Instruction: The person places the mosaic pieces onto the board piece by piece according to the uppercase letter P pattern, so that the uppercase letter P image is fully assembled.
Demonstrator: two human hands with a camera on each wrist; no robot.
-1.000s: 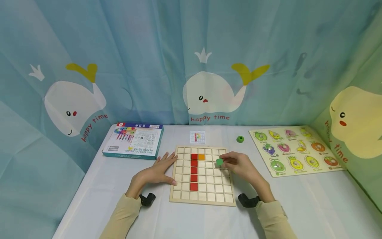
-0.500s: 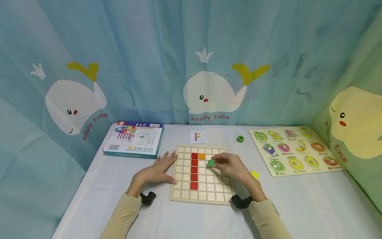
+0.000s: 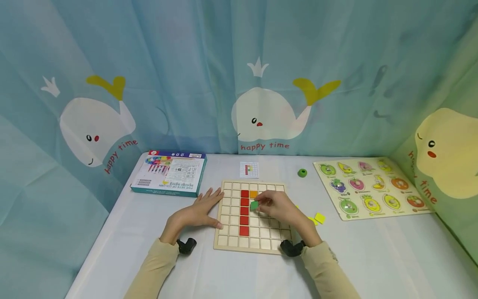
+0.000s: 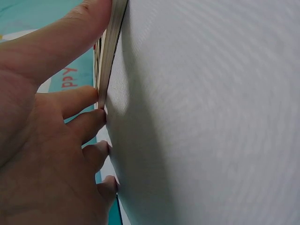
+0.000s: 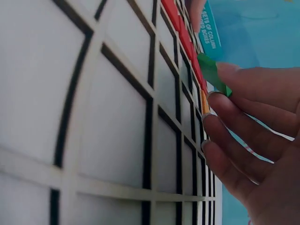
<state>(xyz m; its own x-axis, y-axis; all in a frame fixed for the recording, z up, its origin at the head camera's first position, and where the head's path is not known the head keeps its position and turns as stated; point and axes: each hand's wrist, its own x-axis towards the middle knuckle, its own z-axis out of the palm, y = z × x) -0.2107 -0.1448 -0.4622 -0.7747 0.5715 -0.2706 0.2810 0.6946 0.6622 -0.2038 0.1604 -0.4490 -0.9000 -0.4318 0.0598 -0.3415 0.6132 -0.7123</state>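
We've got left fingers spread against the board's left edge, right fingers pinching a green tile, tabletop room past the board's near edge.

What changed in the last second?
The right hand has carried the green tile left over the board, close beside the red tiles and just below the orange tile. Yellow tiles came into view on the table. The left hand still rests at the board's left edge; red and orange tiles stayed put.
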